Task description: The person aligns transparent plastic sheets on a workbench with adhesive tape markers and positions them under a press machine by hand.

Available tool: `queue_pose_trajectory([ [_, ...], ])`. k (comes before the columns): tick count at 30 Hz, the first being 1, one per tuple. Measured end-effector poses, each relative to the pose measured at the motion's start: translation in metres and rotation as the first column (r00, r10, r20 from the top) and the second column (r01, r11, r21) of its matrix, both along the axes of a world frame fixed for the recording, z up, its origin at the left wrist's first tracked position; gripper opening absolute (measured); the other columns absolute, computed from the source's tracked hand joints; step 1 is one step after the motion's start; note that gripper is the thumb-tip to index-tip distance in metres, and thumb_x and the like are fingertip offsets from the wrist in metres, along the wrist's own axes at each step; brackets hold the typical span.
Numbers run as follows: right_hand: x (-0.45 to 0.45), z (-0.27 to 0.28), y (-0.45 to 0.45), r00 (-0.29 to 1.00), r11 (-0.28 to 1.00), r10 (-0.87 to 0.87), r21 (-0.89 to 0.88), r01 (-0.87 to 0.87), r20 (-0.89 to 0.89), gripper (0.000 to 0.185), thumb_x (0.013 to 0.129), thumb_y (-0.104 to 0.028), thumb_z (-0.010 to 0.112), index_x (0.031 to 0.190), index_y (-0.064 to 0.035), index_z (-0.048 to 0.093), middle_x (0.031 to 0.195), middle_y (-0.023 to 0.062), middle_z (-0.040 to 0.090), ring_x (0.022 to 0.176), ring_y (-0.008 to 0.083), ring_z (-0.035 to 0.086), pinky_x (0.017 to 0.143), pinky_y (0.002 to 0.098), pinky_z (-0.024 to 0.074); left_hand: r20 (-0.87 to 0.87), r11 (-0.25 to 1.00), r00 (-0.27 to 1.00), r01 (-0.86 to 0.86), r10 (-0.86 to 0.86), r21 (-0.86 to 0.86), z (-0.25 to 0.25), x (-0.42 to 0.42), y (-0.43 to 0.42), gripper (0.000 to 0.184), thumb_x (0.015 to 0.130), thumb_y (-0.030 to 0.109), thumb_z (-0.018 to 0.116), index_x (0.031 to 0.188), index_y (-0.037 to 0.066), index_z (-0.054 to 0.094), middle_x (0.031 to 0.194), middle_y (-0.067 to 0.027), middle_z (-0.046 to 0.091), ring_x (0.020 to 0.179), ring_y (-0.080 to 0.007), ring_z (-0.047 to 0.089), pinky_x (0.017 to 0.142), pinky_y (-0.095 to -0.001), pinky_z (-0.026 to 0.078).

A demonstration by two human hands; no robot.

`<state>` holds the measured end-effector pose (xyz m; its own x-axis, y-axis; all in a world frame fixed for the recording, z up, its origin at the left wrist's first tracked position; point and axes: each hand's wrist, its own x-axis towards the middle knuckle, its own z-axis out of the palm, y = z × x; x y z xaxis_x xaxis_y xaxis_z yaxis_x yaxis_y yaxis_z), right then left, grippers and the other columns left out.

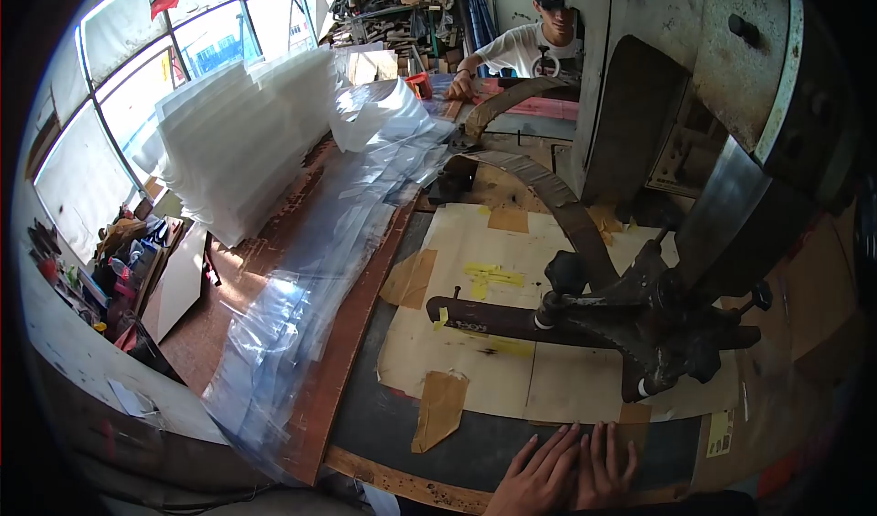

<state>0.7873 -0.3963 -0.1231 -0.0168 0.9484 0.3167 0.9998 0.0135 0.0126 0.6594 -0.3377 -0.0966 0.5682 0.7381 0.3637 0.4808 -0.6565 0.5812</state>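
My left hand (541, 472) and my right hand (604, 470) lie side by side at the near edge of the dark work table (384, 425). Their fingers are stretched out flat and hold nothing; the thumbs' sides meet or overlap slightly. Just beyond the fingertips is a cream board (489, 379) patched with brown tape (441, 410) and yellow tape (493, 276). Over this board stands a dark metal clamp fixture (639, 320) under the press column (735, 210). A dark bar (484, 315) reaches left from the fixture.
Left of the table, clear plastic sheets (292, 320) lie along a reddish-brown board (352, 352). Behind them stands a tall stack of translucent sheets (251, 137). A curved taped strip (534, 171) arches behind the fixture. Another person (539, 46) sits at the far side, near an orange container (418, 85).
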Motion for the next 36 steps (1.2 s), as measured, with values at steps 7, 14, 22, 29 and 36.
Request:
queue_pose_trajectory([
  [7, -0.013, 0.022, 0.013, 0.996, 1.0, 0.013, 0.007, -0.013, -0.085, 0.036, 0.086, -0.008, 0.046, 0.113, 0.0111, 0.06, 0.129, 0.0273, 0.053, 0.126, 0.0435, 0.047, 0.096, 0.0589, 0.0381, 0.128, 1.0, 0.992, -0.01, 0.014, -0.03, -0.002, -0.003, 0.004, 0.03, 0.09, 0.012, 0.054, 0.118, 0.001, 0.053, 0.131, -0.0162, 0.052, 0.127, -0.029, 0.047, 0.107, -0.043, 0.035],
  [14, 0.005, 0.037, 0.02, 0.968, 0.968, 0.248, -0.028, -0.247, 0.034, 0.035, 0.083, -0.005, 0.051, 0.11, 0.0163, 0.058, 0.122, 0.0339, 0.055, 0.117, 0.0493, 0.052, 0.078, 0.0491, 0.0527, 0.153, 0.998, 0.988, -0.027, 0.035, -0.056, 0.001, -0.002, 0.004, 0.029, 0.091, 0.013, 0.056, 0.117, 0.001, 0.051, 0.129, -0.0163, 0.053, 0.126, -0.0293, 0.048, 0.107, -0.043, 0.037],
  [22, 0.012, 0.038, 0.026, 0.938, 0.938, 0.344, -0.065, -0.34, 0.048, 0.041, 0.088, -0.014, 0.051, 0.113, 0.0182, 0.055, 0.119, 0.0338, 0.055, 0.111, 0.0508, 0.053, 0.085, 0.0527, 0.0505, 0.035, 0.994, 0.996, -0.084, 0.086, -0.071, 0.001, -0.005, 0.005, 0.031, 0.087, 0.014, 0.059, 0.116, 0.003, 0.053, 0.132, -0.0089, 0.053, 0.124, -0.0228, 0.051, 0.103, -0.037, 0.041],
  [29, 0.015, 0.037, 0.025, 0.943, 0.939, 0.334, -0.084, -0.333, -0.003, 0.043, 0.091, -0.018, 0.05, 0.116, 0.0168, 0.054, 0.12, 0.0318, 0.055, 0.114, 0.0496, 0.052, 0.089, 0.0522, 0.0487, 0.074, 0.988, 0.991, -0.103, 0.112, -0.113, 0.0, -0.002, 0.004, 0.031, 0.087, 0.014, 0.06, 0.115, 0.004, 0.054, 0.131, -0.0089, 0.054, 0.124, -0.0229, 0.051, 0.104, -0.0385, 0.041],
  [36, 0.014, 0.037, 0.025, 0.945, 0.942, 0.325, -0.082, -0.326, -0.033, 0.042, 0.092, -0.017, 0.049, 0.116, 0.017, 0.054, 0.121, 0.0321, 0.054, 0.115, 0.0489, 0.051, 0.09, 0.0529, 0.0476, 0.106, 0.985, 0.986, -0.112, 0.127, -0.135, 0.003, -0.002, 0.003, 0.029, 0.087, 0.014, 0.06, 0.114, 0.004, 0.054, 0.131, -0.0081, 0.055, 0.124, -0.0236, 0.051, 0.105, -0.0392, 0.04],
])
